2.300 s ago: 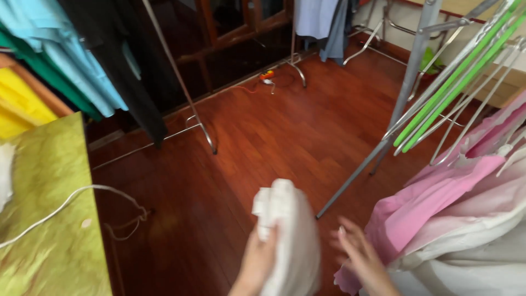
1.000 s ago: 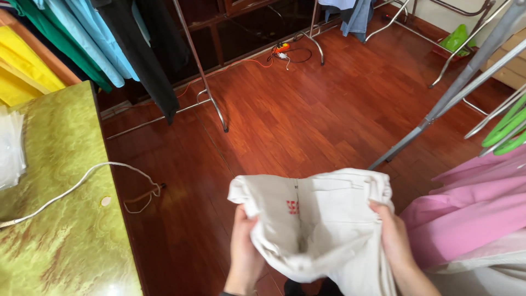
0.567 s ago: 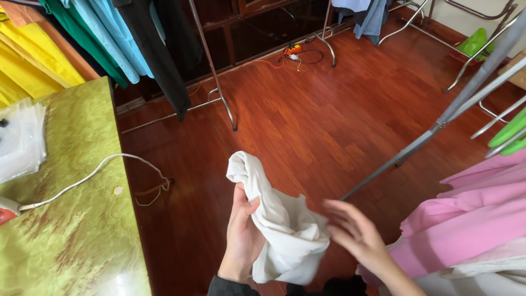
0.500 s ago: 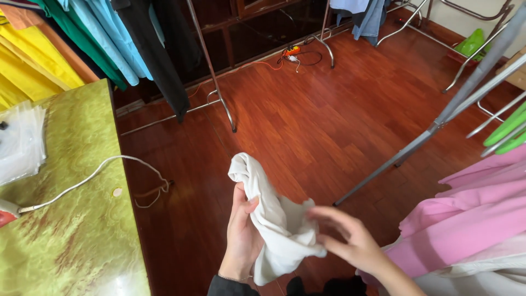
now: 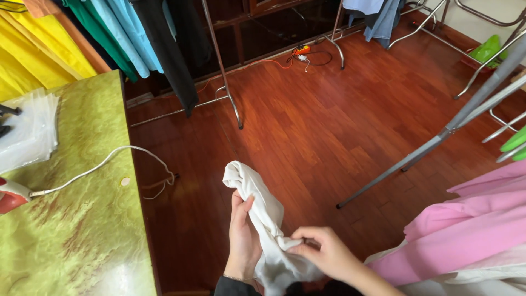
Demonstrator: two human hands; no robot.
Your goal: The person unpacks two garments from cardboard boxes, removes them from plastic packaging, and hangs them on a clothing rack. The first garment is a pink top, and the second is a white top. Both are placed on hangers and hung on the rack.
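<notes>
A stack of clear plastic bags (image 5: 27,129) lies at nine o'clock on the green desk (image 5: 71,230). At six o'clock, a crumpled white garment (image 5: 263,219) sits clamped in both grips, left hand (image 5: 244,241) and right hand (image 5: 323,255).

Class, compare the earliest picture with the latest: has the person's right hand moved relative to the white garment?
Yes. The right hand, earlier apart from the white garment near the pink clothes, has moved left and now pinches the cloth beside the left hand.

Green-gold table (image 5: 71,230): clear bags (image 5: 27,131), white cord (image 5: 104,164) (trailing off edge), iron (image 5: 11,195).
</notes>
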